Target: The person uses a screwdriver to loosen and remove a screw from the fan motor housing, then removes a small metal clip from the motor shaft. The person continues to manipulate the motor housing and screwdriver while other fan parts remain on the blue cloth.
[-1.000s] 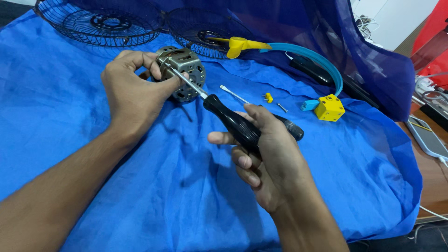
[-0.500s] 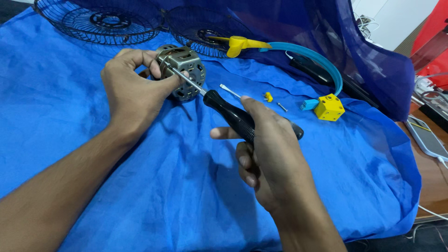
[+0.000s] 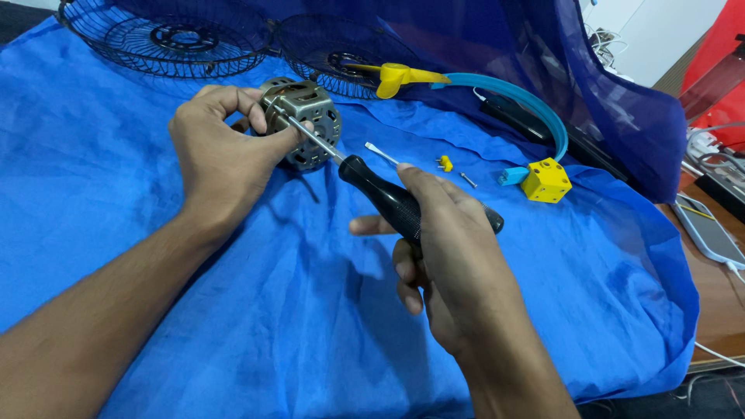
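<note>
The left hand closes around a metal motor, holding it just above the blue cloth. The right hand grips the black handle of a screwdriver, fingers curled shut, with the shaft reaching to the motor's top. A loose screw and yellow block lie nearby.

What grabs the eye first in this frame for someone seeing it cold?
At centre, the left hand grips a metal fan motor while the right hand drives a black-handled screwdriver into it, over a bright blue cloth. Behind, two black wire fan guards lie at the top, and a yellow cube-shaped part sits to the right.
</note>
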